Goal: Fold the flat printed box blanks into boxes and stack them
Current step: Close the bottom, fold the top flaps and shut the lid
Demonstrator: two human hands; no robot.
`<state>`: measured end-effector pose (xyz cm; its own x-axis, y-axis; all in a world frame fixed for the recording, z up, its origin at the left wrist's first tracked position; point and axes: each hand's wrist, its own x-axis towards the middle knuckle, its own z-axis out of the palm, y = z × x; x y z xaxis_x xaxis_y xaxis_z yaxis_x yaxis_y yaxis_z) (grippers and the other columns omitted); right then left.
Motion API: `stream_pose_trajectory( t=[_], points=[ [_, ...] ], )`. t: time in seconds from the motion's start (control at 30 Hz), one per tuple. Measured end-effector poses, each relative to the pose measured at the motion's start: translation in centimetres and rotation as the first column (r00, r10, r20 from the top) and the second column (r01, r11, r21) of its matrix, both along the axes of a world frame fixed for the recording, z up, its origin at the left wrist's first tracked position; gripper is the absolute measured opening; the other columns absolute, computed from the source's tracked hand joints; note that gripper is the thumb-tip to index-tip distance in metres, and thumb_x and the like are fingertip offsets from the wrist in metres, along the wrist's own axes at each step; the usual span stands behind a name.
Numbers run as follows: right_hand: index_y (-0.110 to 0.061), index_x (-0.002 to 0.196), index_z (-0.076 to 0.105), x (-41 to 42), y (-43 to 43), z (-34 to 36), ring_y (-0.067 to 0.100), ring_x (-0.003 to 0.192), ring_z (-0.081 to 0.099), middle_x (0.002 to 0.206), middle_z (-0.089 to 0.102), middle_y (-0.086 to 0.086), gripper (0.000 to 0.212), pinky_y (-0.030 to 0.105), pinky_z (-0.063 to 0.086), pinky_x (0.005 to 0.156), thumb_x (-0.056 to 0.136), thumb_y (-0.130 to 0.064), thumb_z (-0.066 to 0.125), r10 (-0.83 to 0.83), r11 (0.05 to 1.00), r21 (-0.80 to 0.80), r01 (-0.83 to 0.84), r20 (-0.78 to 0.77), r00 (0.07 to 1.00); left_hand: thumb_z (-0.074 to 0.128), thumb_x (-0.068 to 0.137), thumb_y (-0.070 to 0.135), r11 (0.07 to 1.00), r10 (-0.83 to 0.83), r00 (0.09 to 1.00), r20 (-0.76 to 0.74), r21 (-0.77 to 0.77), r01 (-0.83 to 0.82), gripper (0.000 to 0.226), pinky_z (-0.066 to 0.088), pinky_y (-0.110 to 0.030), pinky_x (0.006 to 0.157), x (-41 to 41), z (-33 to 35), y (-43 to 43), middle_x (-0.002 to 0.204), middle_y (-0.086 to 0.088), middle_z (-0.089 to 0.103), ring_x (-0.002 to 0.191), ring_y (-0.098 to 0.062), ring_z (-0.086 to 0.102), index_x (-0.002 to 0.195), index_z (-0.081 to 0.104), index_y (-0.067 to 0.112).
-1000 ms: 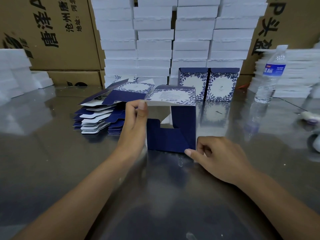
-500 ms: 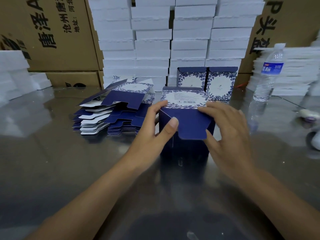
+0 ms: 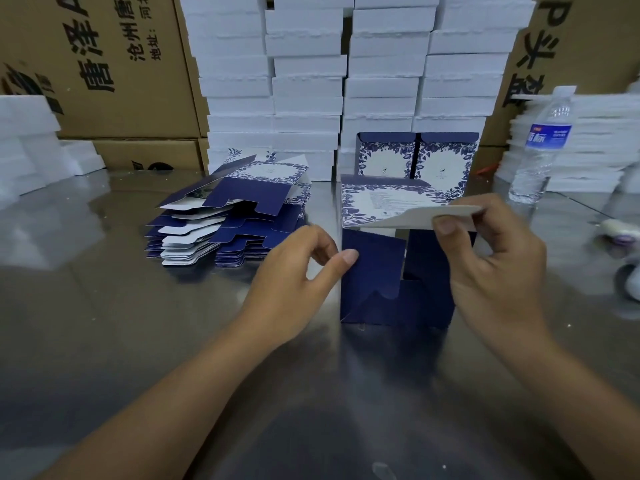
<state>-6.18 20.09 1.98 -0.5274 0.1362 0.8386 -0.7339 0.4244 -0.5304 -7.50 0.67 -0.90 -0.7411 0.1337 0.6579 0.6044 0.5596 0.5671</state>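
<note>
A half-folded navy box (image 3: 388, 289) with a white floral panel lies on its side on the steel table (image 3: 104, 323), its open end facing me. My left hand (image 3: 294, 282) holds its left edge, thumb pressed on a navy flap. My right hand (image 3: 495, 271) pinches a raised white-backed flap (image 3: 415, 216) at the box's top right. A pile of flat printed box blanks (image 3: 228, 223) lies to the left. Two folded boxes (image 3: 417, 155) stand side by side behind the one I hold.
White foam blocks (image 3: 346, 74) are stacked high along the back, more of them at far left and far right. Brown cartons stand behind. A water bottle (image 3: 540, 147) stands at right; a small white object lies near the right edge.
The box's bottom flaps went from open to partly folded in. My right hand moved from the box's lower corner to its top and now lifts a white-backed flap; my left hand shifted to the left edge.
</note>
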Motion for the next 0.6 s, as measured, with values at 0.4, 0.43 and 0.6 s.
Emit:
stream_pose_trajectory(
  t=[0.4, 0.43, 0.6],
  points=[
    [-0.026, 0.089, 0.064, 0.7, -1.4, -0.4, -0.001, 0.084, 0.06, 0.087, 0.064, -0.014, 0.009, 0.014, 0.043, 0.077, 0.086, -0.034, 0.058, 0.141, 0.986, 0.092, -0.136, -0.059, 0.988, 0.041, 0.089, 0.049, 0.965, 0.218, 0.948, -0.23, -0.096, -0.245, 0.045, 0.03, -0.035, 0.047, 0.8, 0.8, 0.0, 0.046, 0.002, 0.039, 0.046, -0.022, 0.038, 0.058, 0.034, 0.018],
    [-0.029, 0.089, 0.063, 0.7, -1.4, -0.3, -0.004, 0.084, 0.059, 0.087, 0.064, -0.016, 0.007, 0.012, 0.041, 0.076, 0.085, -0.033, 0.058, 0.149, 0.986, 0.087, -0.145, -0.049, 0.988, 0.042, 0.089, 0.048, 0.961, 0.229, 0.944, -0.239, -0.101, -0.258, 0.045, 0.031, -0.034, 0.046, 0.8, 0.8, 0.0, 0.046, 0.001, 0.039, 0.046, -0.023, 0.037, 0.058, 0.034, 0.017],
    [-0.035, 0.091, 0.062, 0.8, -1.2, -0.1, -0.005, 0.088, 0.06, 0.091, 0.065, -0.021, 0.01, 0.012, 0.042, 0.08, 0.085, -0.04, 0.056, 0.171, 0.983, 0.075, -0.171, 0.003, 0.985, 0.05, 0.092, 0.037, 0.956, 0.244, 0.939, -0.244, -0.105, -0.275, 0.046, 0.02, -0.03, 0.047, 0.9, 1.0, 0.2, 0.046, 0.007, 0.023, 0.046, -0.021, 0.026, 0.058, 0.027, 0.018]
  ],
)
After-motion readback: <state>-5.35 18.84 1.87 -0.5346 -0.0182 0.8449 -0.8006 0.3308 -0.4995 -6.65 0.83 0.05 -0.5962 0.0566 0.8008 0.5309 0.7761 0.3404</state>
